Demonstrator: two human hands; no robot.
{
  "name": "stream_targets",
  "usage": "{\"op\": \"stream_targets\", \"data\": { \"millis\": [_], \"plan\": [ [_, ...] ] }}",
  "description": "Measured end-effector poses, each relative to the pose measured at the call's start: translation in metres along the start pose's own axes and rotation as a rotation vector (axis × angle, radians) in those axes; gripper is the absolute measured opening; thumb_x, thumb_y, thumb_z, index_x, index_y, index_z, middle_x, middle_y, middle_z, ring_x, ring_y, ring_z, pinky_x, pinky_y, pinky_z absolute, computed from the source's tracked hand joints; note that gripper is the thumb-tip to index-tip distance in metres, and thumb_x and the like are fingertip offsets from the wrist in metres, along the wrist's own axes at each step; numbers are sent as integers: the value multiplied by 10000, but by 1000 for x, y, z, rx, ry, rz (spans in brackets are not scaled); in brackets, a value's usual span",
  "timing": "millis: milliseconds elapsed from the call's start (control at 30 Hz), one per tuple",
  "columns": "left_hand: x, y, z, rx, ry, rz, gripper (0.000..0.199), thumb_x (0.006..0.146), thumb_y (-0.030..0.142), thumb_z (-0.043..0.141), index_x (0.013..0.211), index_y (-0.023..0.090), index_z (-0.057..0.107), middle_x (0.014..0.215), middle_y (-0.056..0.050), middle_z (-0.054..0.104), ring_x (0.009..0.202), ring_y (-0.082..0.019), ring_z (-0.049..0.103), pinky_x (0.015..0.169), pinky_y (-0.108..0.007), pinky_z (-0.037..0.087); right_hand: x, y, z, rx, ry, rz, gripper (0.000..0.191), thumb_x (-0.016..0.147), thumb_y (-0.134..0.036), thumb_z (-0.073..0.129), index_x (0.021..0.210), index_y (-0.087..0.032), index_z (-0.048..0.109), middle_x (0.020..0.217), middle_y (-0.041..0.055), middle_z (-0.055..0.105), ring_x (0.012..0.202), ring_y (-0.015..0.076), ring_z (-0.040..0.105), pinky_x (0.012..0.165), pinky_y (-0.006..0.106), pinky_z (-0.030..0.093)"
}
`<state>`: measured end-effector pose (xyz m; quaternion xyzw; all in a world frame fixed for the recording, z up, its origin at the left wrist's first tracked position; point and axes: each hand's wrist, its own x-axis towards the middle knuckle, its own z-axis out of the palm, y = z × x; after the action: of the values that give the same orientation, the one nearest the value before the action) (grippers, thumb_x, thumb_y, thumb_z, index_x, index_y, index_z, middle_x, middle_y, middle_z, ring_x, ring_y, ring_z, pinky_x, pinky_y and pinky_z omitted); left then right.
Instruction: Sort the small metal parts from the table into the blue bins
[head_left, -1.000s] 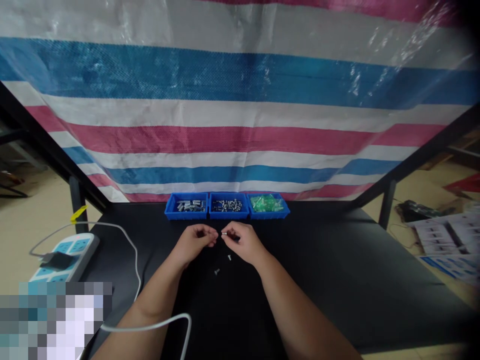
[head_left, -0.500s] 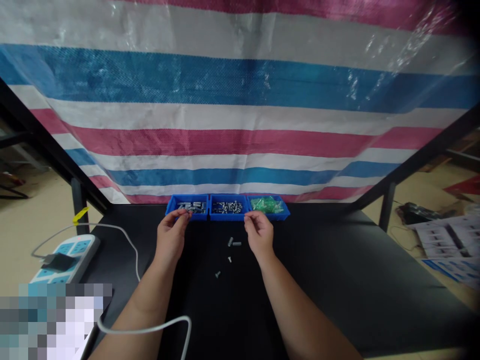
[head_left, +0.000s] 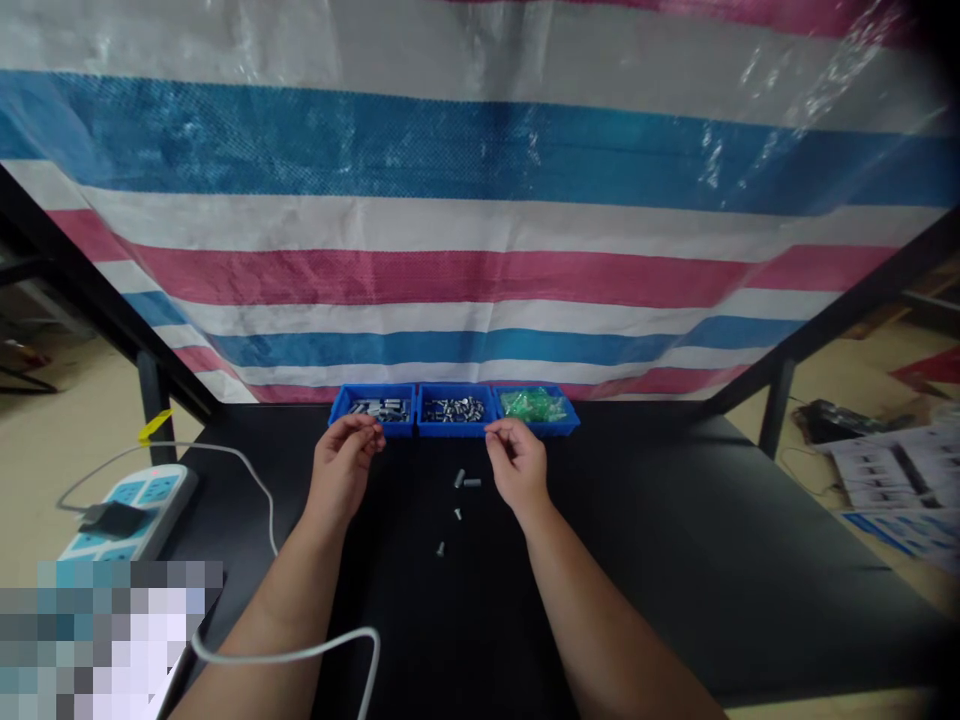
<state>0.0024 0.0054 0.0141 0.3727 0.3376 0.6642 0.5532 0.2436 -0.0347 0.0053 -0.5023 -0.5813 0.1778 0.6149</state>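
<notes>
My left hand [head_left: 345, 462] is closed in a pinch in front of the left blue bin [head_left: 334, 408], which holds metal cylinders. Whatever may be between its fingertips is too small to make out. Thumb and forefinger of my right hand [head_left: 519, 462] also meet in a pinch, near the front of the middle blue bin [head_left: 454, 430] with its small screws; I cannot see what they hold. Between the hands, two metal cylinders [head_left: 472, 483] lie close together on the black table. Nearer to me are a small screw [head_left: 458, 514] and another screw [head_left: 441, 549].
Green plastic packing [head_left: 532, 404] fills the right blue bin [head_left: 571, 418]. A striped sheet [head_left: 480, 230] hangs behind the bins. At left are a power strip [head_left: 169, 505] and a white cable [head_left: 300, 655] crossing my left forearm. Black frame bars [head_left: 840, 310] slope at both sides.
The nearest screw has turned and shifted slightly right on the table. The fingers of my left hand have moved a little; my right hand stays nearly still. The whole view has tilted slightly.
</notes>
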Motion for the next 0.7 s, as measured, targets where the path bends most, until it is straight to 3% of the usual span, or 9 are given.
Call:
{"op": "stream_targets", "data": {
  "millis": [133, 267, 400, 500, 600, 700],
  "plan": [
    [-6, -1, 0, 250, -138, 44, 79, 755, 213, 753, 829, 195, 730, 787, -2, 688, 635, -91, 562, 622, -214, 444, 3, -1, -7, -37, -130, -16, 43, 849, -187, 592, 825, -195, 627, 563, -80, 372, 503, 96, 379, 534, 239, 332],
    [-13, -2, 4, 590, -349, 71, 98, 811, 277, 713, 845, 189, 740, 806, -37, 706, 696, -145, 598, 671, -258, 458, 4, 2, -16, -167, -416, 45, 77, 810, -141, 590, 830, -201, 635, 583, -77, 432, 515, 90, 410, 547, 229, 337],
    [-20, -5, 9, 865, -617, 144, 163, 852, 261, 653, 961, 217, 765, 917, -66, 714, 815, -191, 641, 746, -294, 485, 1, 2, -24, -364, -649, 90, 265, 742, -144, 691, 990, -235, 683, 830, -23, 611, 677, 119, 534, 609, 234, 361],
    [-24, -11, 11, 989, -793, 161, 325, 865, 240, 626, 1175, 250, 722, 1045, -75, 673, 891, -195, 632, 787, -311, 502, -1, -1, -28, -421, -693, 130, 391, 704, -137, 748, 1069, -254, 676, 918, -5, 645, 782, 151, 577, 661, 245, 376],
    [-27, -19, 13, 1133, -901, 218, 475, 875, 250, 634, 1347, 305, 630, 1123, -73, 624, 1001, -213, 607, 898, -360, 480, -1, -6, -29, -431, -699, 170, 296, 723, -141, 745, 989, -240, 663, 806, -28, 638, 719, 139, 565, 628, 239, 347],
    [-30, -24, 17, 1311, -930, 271, 434, 907, 310, 624, 1339, 353, 631, 1126, -67, 597, 1046, -236, 585, 930, -401, 439, -2, -13, -29, -402, -742, 207, 191, 768, -224, 753, 920, -234, 637, 654, -62, 605, 596, 118, 526, 573, 234, 313]
  ]
}}
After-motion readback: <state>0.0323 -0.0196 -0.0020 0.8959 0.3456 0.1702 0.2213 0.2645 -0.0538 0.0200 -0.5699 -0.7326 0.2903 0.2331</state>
